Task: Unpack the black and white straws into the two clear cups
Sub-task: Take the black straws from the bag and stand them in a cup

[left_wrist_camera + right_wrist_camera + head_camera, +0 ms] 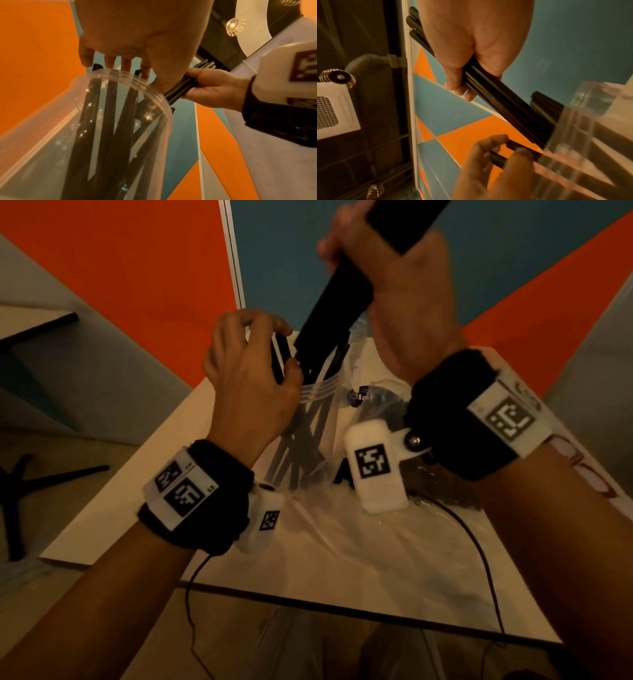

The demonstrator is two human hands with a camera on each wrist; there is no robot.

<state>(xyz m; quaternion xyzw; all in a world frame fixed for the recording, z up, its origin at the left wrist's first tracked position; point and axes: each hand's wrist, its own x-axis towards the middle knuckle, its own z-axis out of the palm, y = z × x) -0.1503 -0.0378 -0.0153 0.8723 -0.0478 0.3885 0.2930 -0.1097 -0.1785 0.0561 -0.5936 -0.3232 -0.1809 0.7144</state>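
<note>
A clear cup (317,405) stands on the table with several black straws (301,446) leaning inside it. My left hand (279,354) reaches over the cup's rim and pinches the tops of a few of those straws (513,146). My right hand (346,251) is raised above and behind the cup, gripping a thick bundle of black straws (332,309). The bundle slants down, and its lower ends sit inside the cup's mouth (169,97). From below, the left wrist view shows the cup (42,155) and the left fingertips (126,65). No white straws show clearly.
A crumpled clear plastic bag (325,535) lies on the pale table (102,529) in front of the cup. A black cable (479,549) trails to the near edge. More clear plastic (359,340) sits behind the cup. Black chair legs (41,481) stand on the floor at left.
</note>
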